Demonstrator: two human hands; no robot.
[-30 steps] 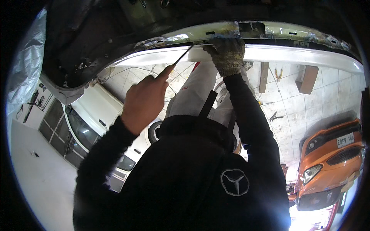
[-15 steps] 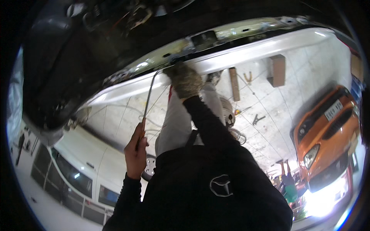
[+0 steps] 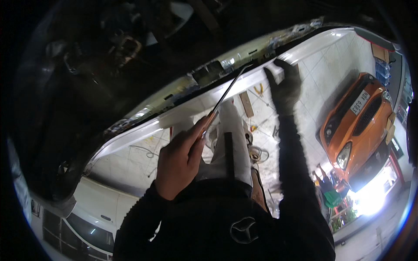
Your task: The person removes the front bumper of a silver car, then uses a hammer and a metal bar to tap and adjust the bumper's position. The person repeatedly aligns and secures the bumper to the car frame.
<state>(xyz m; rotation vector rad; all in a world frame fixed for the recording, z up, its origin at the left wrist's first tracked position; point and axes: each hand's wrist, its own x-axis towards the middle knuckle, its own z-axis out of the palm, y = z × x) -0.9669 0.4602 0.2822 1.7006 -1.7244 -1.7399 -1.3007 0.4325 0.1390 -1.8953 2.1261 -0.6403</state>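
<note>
My bare left hand [image 3: 178,163] is closed round the handle of a long, thin screwdriver-like tool [image 3: 228,87]. The bent tip reaches the dark gap between a patchy metal strip [image 3: 233,56] on the dark vehicle body [image 3: 87,95] and a long white panel [image 3: 331,38]. My gloved right hand [image 3: 283,85], blurred by motion, stands just right of that tip at the panel's edge, fingers curved and apart. Whether it touches the panel is unclear.
A white car [image 3: 100,209] sits at lower left, an orange car [image 3: 372,117] at right. Pliers [image 3: 259,90], a wooden block [image 3: 246,103] and coiled cables [image 3: 259,154] lie on the tiled floor. Another person in green [image 3: 332,198] is at lower right.
My head's view has tilted. The tool tip and my right hand have shifted rightward along the panel, and the right hand's fingers have spread away from the tip.
</note>
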